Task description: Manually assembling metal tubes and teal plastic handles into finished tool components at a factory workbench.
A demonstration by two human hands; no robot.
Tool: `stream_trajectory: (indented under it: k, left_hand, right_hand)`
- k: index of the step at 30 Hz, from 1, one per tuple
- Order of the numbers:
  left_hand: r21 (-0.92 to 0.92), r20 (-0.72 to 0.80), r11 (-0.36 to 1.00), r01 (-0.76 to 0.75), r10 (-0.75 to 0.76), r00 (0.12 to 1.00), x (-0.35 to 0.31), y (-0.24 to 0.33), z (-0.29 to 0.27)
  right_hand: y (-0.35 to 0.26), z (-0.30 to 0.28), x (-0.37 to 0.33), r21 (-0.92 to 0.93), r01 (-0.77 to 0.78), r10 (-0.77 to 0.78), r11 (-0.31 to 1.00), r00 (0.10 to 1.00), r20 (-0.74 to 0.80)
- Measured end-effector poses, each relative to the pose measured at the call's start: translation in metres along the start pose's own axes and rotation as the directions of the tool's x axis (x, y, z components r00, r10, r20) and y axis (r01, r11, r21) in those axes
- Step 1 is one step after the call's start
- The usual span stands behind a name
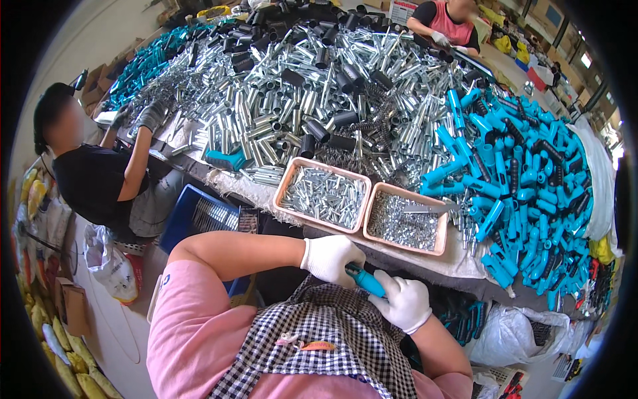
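Observation:
In front of my apron, a teal plastic handle point(367, 282) with a dark slot is held between my two white-gloved hands. My left hand point(334, 260) closes over its upper left end. Thumb and fingers of my right hand point(404, 304) are wrapped round the lower right end. Just beyond, at the table's near edge, stands a tray point(279, 201) of small metal pins. Beside it, a second tray point(405, 247) holds tiny metal pieces, with a flat metal strip point(425, 209) lying across its rim.
A heap of metal tubes point(266, 106) covers the table's middle, with black sleeves point(345, 120) among them. Teal handles point(525, 193) pile up at the right. A co-worker point(86, 159) sits at the left, another point(452, 30) at the far side. A blue crate point(183, 219) stands left of me.

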State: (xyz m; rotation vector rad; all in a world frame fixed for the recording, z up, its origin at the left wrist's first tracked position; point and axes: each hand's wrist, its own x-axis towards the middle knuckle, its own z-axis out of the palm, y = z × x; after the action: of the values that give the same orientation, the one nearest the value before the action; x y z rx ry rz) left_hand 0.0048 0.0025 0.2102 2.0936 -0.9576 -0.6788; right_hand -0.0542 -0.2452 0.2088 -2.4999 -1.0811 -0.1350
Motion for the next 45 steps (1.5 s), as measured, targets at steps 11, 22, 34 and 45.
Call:
stream_trajectory:
  k: [11,22,34,45]
  left_hand:
    - [0.369,-0.670,0.872,0.321,0.010,0.743,0.019,-0.041,-0.091]
    - [0.255,-0.878,0.967,0.013,0.226,0.422,0.051,-0.090,-0.124]
    - [-0.821,-0.522,0.381,-0.424,-0.203,0.828,-0.019,-0.020,-0.006]
    - [-0.604,-0.528,0.722,-0.337,-0.046,0.848,0.002,-0.027,0.006]
  right_hand:
    - [0.009,0.011,0.024,0.951,-0.276,0.344,-0.137,0.887,0.308]
    - [-0.005,0.032,0.002,0.676,-0.176,0.187,-0.716,0.884,0.428]
    - [-0.034,0.033,-0.003,0.651,-0.317,0.008,-0.690,0.896,0.444]
    - [-0.024,0.058,0.012,0.471,-0.220,0.008,-0.854,0.900,0.436]
